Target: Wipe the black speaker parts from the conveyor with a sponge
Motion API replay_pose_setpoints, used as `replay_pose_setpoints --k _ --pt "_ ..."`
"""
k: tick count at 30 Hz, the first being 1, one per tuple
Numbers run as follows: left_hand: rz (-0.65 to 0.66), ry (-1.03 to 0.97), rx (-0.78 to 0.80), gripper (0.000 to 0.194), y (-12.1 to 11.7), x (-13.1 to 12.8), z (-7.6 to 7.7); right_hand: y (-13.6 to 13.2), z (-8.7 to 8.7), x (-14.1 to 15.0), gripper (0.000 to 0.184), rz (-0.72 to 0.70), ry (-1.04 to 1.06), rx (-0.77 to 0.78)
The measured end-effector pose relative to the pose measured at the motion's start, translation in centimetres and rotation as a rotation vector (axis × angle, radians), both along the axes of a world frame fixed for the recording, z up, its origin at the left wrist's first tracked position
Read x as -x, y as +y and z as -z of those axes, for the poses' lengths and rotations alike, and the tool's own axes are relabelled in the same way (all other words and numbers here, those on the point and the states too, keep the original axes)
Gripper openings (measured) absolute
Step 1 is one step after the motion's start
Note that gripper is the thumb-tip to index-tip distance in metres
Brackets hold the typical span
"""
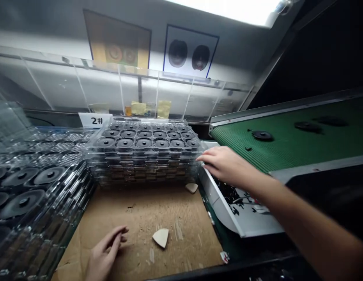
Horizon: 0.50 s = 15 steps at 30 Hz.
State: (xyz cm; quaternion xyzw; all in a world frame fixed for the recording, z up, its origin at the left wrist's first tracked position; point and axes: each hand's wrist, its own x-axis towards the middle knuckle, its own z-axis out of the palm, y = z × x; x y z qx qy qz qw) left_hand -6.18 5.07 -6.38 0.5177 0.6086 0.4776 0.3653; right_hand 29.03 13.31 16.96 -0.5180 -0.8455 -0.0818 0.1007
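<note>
A stack of clear plastic trays (146, 168) filled with several round black speaker parts stands at the back of a cardboard sheet (149, 218). My right hand (225, 164) reaches to the stack's right edge, fingers stretched and touching the trays' side, holding nothing. My left hand (103, 253) rests at the front left of the cardboard, fingers loosely curled together with tips on the sheet, nothing visible in them. A small pale wedge-shaped piece (161, 237) lies just right of it. Another pale piece (192, 187) lies by the stack's front right corner.
A second stack of clear trays (29, 203) with black parts fills the left side. A green conveyor belt (286, 144) on the right carries a few black discs (262, 135). A white metal chute (228, 210) sits below it. A label "2#" (93, 120) stands behind.
</note>
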Motion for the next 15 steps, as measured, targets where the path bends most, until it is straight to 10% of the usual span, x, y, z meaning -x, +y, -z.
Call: replay_pose_setpoints --k 8,15 --pt "-0.023 -0.018 0.082 0.043 1.8 -1.5 3.0 8.2 -5.4 -17.6 0.025 0.413 0.051 -0.265" --pt "-0.025 0.032 0.069 0.033 1.9 -1.7 3.2 9.0 -3.9 -22.1 0.03 0.492 0.321 -0.319"
